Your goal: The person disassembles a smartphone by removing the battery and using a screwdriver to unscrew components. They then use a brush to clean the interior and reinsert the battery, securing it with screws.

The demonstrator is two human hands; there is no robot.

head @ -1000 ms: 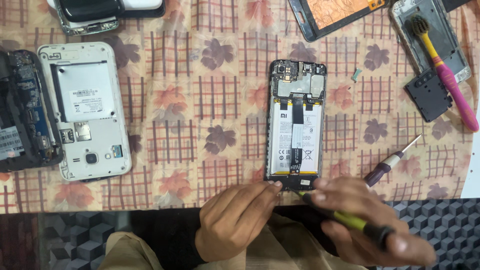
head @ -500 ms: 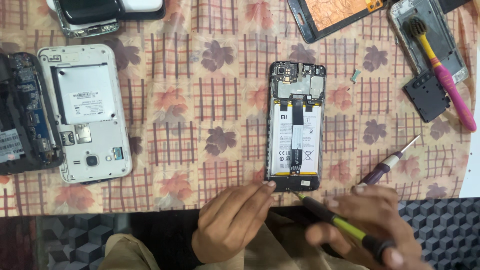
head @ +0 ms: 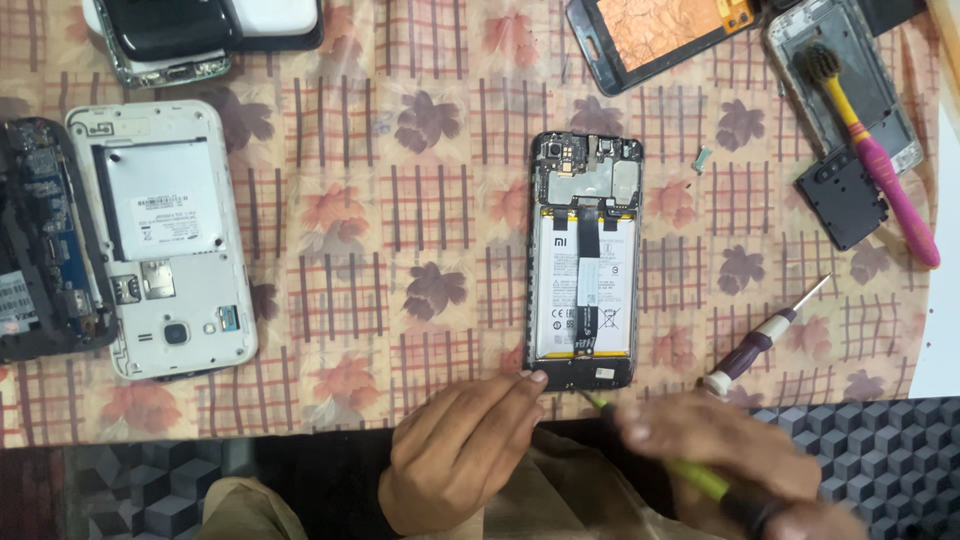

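Since the earlier frame the right hand (head: 735,455) has slid a little toward six o'clock, blurring as it grips the yellow-green-shafted, black-handled screwdriver (head: 690,470), tip aimed at the bottom edge of the opened black smartphone with its white battery exposed (head: 583,285). That phone lies flat at the middle of the leaf-patterned checked cloth (head: 400,200). At its seven o'clock corner, the left hand (head: 455,455) presses half-curled fingertips, holding nothing, apparently steadying the body against the tool. A purple-and-white screwdriver (head: 765,335) rests at four o'clock, within reach.
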